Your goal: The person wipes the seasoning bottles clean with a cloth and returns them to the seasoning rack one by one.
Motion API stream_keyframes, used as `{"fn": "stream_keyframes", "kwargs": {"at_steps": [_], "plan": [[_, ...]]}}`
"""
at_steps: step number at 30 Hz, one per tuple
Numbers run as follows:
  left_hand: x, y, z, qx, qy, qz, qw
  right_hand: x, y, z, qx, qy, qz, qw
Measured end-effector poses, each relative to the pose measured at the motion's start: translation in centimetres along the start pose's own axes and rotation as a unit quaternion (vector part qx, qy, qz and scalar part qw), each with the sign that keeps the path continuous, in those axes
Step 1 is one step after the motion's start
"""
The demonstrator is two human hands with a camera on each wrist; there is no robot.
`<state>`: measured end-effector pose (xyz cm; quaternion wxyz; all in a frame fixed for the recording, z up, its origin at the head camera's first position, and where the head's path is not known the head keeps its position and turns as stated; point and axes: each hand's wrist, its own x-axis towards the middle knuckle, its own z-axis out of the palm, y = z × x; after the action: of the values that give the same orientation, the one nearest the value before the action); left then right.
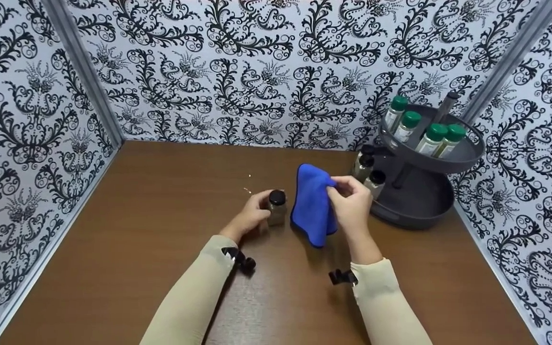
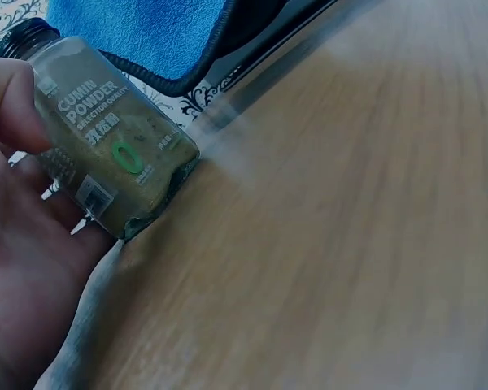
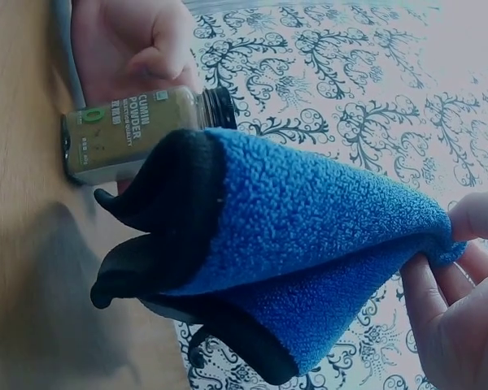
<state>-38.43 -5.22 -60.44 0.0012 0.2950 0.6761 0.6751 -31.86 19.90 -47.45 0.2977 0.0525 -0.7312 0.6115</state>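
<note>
My left hand [image 1: 252,213] grips a cumin powder jar [image 1: 277,215] with a black lid, thumb on one side and fingers on the other. In the left wrist view the jar [image 2: 106,138] shows its label toward the camera, its base close over the wooden table. To the right, my right hand [image 1: 354,206] pinches a blue cloth [image 1: 312,203] with dark edging by its upper corner, between thumb and fingers. The cloth hangs folded, its lower edge beside the jar in the head view. In the right wrist view the cloth [image 3: 309,219] partly overlaps the jar [image 3: 138,130].
A dark two-tier round rack [image 1: 412,218] stands at the back right. Several green-capped jars [image 1: 431,139] sit on its upper tier. Black-capped jars [image 1: 363,167] stand at its lower left. Small pale crumbs [image 1: 247,190] lie on the table [image 1: 170,191]. Patterned walls enclose the back and sides.
</note>
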Motion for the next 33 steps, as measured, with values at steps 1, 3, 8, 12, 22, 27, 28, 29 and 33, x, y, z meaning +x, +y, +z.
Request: {"fn": "stream_keyframes", "kwargs": {"at_steps": [1, 3, 8, 12, 22, 27, 28, 29, 33], "plan": [[0.1, 0.0, 0.0, 0.002, 0.004, -0.003, 1.0, 0.0, 0.0, 0.0, 0.001, -0.001, 0.0, 1.0], [0.1, 0.2, 0.1, 0.013, 0.018, -0.016, 0.9996, 0.0, 0.0, 0.1, 0.003, -0.002, 0.001, 1.0], [-0.2, 0.4, 0.5, 0.059, 0.06, -0.058, 0.9948, -0.1, 0.3, 0.2, 0.006, -0.004, 0.004, 1.0], [-0.3, 0.4, 0.8, 0.067, 0.071, -0.067, 0.993, -0.4, 0.4, 0.3, 0.002, -0.012, 0.009, 0.9999], [-0.4, 1.9, 2.4, 0.045, 0.123, -0.068, 0.9891, -0.9, 0.6, 0.9, 0.003, -0.033, 0.006, 0.9994], [-0.5, 4.9, 3.2, -0.005, 0.124, -0.044, 0.9913, -1.7, -0.1, 1.7, 0.003, -0.058, 0.001, 0.9983], [-0.5, 5.6, 3.3, -0.013, 0.12, -0.042, 0.9918, -1.9, -0.3, 1.8, 0.007, -0.064, -0.002, 0.9979], [-0.5, 6.1, 3.5, -0.016, 0.115, -0.039, 0.9924, -2.1, -0.5, 2.0, 0.013, -0.069, -0.008, 0.9975], [-0.5, 7.3, 4.0, -0.006, 0.097, -0.029, 0.9949, -2.8, -1.6, 2.3, 0.043, -0.077, -0.032, 0.9956]]}}
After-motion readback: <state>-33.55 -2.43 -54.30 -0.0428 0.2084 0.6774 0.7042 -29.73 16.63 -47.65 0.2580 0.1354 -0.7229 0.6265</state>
